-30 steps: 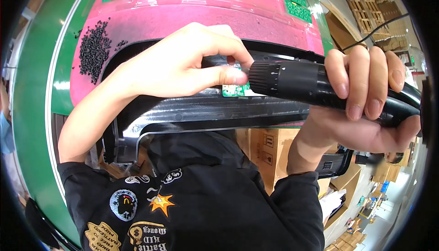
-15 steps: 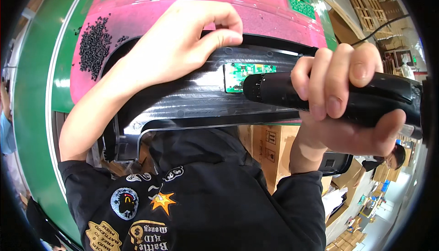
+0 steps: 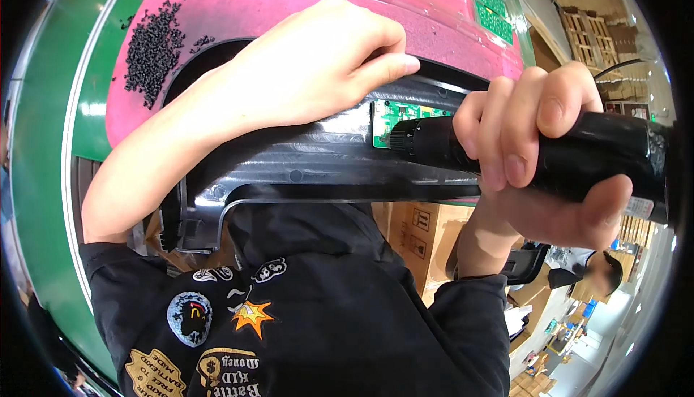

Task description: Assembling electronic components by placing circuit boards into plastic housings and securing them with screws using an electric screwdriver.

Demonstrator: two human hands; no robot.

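Note:
My right hand is wrapped around a black electric screwdriver, which lies almost level and points left. Its front end is over the lower left part of a green circuit board; the bit itself cannot be made out. The board sits inside a long black plastic housing, partly covered by the tool. Across the housing's far left wall reaches my left hand, its fingers curled and thumb close to the index finger near the far rim. Whatever those fingers may pinch is hidden.
A heap of small black screws lies on the pink mat, left of the housing. Clear plastic trays with green boards stand at the far side. Cardboard boxes are below the table edge, and another person is at right.
My left hand has moved a little to the right along the housing's far rim. The screwdriver's front end has shifted toward the board's lower left corner. The whole view has moved slightly.

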